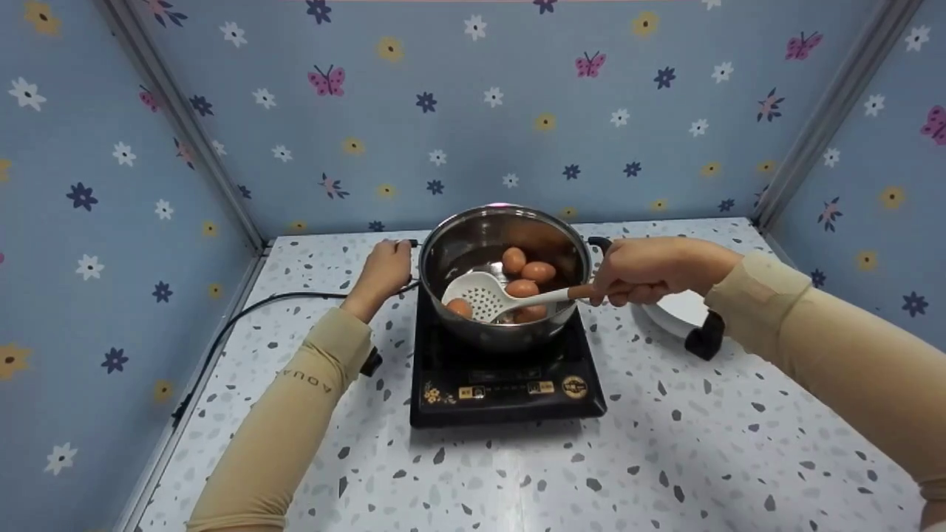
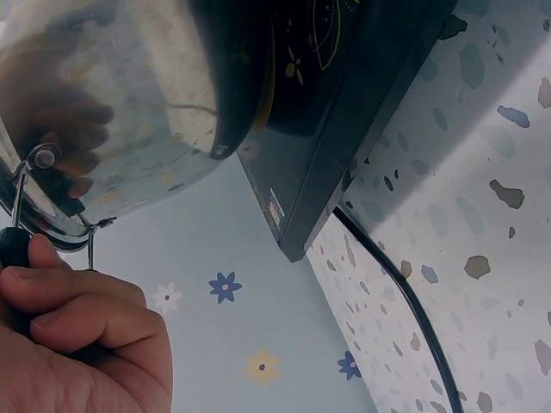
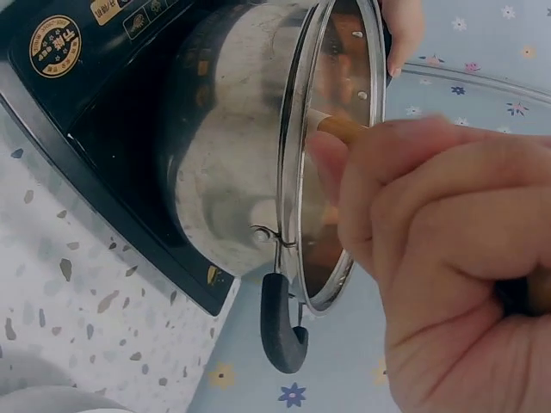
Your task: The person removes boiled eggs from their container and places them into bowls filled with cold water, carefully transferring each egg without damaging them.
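Note:
A steel pot (image 1: 484,336) stands on a black induction cooker (image 1: 510,410). My left hand (image 1: 384,270) holds the pot's left side handle; in the left wrist view its fingers (image 2: 103,318) curl round the black grip (image 2: 15,248). Several brown eggs (image 1: 539,272) lie inside the pot. With my right hand (image 1: 643,266) I grip the brown handle (image 1: 582,292) of a white slotted spoon (image 1: 543,298). Its perforated head is tilted inside the pot, with one egg (image 1: 459,307) at its left edge. Whether that egg rests on the spoon, I cannot tell.
To the right, partly behind my right arm, is a white round object (image 1: 684,307) with a black handle (image 1: 706,336). A black cord (image 1: 281,297) runs left from the cooker. Flowered blue panels (image 1: 473,133) border the speckled table (image 1: 665,436) behind and at both sides.

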The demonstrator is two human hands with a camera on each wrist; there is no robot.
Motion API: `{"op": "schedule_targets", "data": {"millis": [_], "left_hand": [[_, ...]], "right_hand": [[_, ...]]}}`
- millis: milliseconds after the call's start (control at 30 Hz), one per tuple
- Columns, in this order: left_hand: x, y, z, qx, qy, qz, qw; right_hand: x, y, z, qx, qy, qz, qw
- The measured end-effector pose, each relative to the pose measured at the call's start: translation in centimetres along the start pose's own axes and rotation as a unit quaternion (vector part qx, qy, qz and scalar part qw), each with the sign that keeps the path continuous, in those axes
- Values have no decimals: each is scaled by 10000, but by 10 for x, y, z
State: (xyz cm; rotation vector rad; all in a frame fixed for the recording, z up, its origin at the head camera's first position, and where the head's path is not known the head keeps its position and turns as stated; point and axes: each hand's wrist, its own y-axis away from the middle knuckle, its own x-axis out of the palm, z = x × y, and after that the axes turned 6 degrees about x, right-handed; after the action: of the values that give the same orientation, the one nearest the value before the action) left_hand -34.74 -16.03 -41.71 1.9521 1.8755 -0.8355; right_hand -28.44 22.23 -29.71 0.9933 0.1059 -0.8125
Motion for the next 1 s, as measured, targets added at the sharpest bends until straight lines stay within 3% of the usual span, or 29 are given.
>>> {"op": "schedule_targets", "data": {"millis": [333,1000], "left_hand": [[0,-1,1,-36,-106,50,9999],[0,-2,0,-85,-271,69,9996]], "right_hand": [[-1,-6,-12,35,-467,225,9986],[-9,-7,-32,-174,-1290,249,9912]]}}
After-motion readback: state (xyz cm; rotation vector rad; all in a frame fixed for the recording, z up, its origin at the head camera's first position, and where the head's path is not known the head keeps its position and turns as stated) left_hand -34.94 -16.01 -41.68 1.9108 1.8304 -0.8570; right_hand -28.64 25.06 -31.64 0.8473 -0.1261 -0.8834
